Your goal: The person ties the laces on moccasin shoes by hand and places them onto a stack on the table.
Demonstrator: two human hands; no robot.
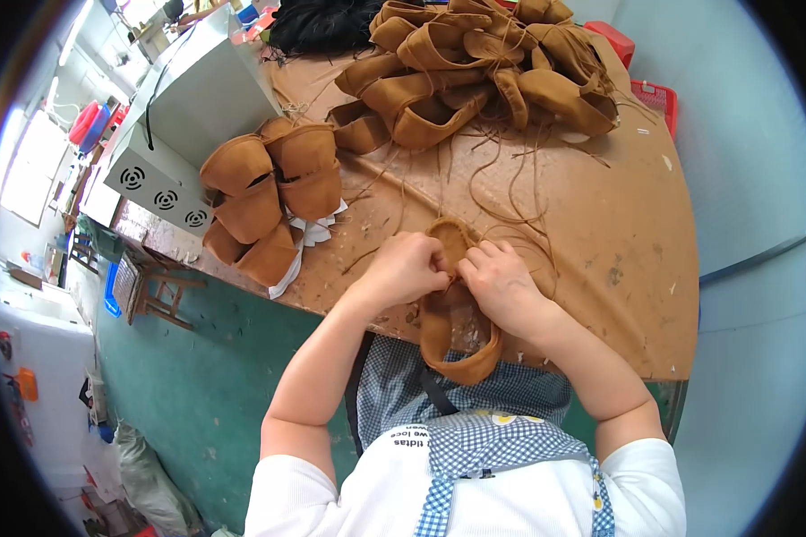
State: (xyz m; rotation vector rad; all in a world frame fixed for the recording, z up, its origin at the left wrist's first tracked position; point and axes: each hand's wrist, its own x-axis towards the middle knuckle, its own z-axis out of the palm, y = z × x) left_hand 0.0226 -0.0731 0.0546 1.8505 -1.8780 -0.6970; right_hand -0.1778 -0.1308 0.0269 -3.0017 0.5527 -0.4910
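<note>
A brown suede shoe upper [461, 365] lies at the table's front edge, its open heel loop hanging over the edge towards my apron. My left hand [409, 270] pinches at the middle of the upper from the left side. From the right, my right hand [500, 279] has its fingers closed on the same spot, close against the left. Between the fingertips the exact grip is hidden, and whether a lace is held there I cannot make out. Thin brown laces [519, 215] trail over the table just beyond both hands.
A large heap of brown shoe uppers [439, 80] covers the table's far side, beside a black furry pile [322, 27]. Several stacked brown uppers [273, 192] with white paper stand left, against a grey vented box [166, 183]. A red basket [655, 100] is behind the right edge.
</note>
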